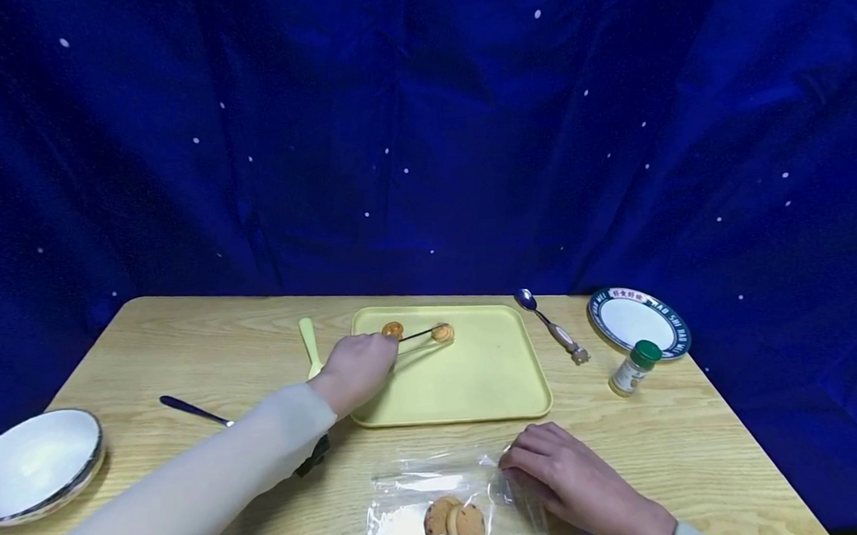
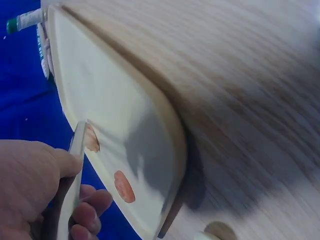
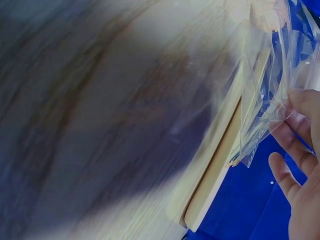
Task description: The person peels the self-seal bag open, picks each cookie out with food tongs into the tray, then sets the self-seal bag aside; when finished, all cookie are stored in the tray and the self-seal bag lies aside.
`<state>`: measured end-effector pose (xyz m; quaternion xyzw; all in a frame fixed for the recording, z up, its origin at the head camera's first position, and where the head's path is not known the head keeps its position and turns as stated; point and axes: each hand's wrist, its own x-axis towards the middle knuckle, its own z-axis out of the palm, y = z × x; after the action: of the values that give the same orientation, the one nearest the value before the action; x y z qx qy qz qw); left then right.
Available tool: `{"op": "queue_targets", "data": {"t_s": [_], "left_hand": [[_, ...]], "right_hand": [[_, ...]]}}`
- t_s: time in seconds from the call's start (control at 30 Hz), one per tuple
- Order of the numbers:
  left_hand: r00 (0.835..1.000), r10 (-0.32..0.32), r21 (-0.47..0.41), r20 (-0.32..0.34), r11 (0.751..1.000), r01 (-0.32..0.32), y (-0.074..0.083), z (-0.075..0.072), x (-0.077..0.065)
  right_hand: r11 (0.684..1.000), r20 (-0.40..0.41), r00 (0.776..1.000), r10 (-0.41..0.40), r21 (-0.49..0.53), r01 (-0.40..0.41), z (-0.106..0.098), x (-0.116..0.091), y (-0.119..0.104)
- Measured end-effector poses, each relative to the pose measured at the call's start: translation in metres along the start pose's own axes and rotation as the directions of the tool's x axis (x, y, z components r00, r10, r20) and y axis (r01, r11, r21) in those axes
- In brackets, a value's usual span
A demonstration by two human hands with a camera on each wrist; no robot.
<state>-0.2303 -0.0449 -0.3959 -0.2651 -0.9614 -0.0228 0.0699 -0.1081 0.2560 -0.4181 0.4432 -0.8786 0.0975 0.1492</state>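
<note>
My left hand (image 1: 357,368) reaches over the left side of a pale yellow tray (image 1: 485,378) and grips slim tongs (image 2: 76,165). The tips of the tongs lie at a round golden cookie (image 1: 442,333) on the tray. A second cookie (image 1: 392,329) sits to its left, close by my fingers. Nearer to me, my right hand (image 1: 566,478) pinches the edge of a clear plastic bag (image 1: 404,487) between thumb and fingers. Several round cookies (image 1: 469,525) with dark specks are inside that bag.
On the left stand a white bowl (image 1: 31,462) and a dark-handled utensil (image 1: 192,407), partly behind my sleeve. A light green utensil (image 1: 309,342) lies beside the tray. To the right are a spoon (image 1: 559,335), a green-capped jar (image 1: 630,372) and a rimmed plate (image 1: 631,321).
</note>
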Motion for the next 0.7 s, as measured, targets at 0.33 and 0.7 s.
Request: {"op": "queue_targets", "data": {"t_s": [0.33,0.7], "left_hand": [[0.988,-0.102,-0.174,0.118,0.977,0.122,-0.008,-0.012,0.002],[0.978,0.099,-0.586,0.185,0.810,0.029,-0.054,-0.069,-0.057]], "right_hand": [[1.000,0.020,1.000,0.019,0.010,-0.019,0.000,0.000,-0.001],[1.000,0.019,1.000,0.021,-0.006,-0.021,-0.001,0.001,-0.001]]}}
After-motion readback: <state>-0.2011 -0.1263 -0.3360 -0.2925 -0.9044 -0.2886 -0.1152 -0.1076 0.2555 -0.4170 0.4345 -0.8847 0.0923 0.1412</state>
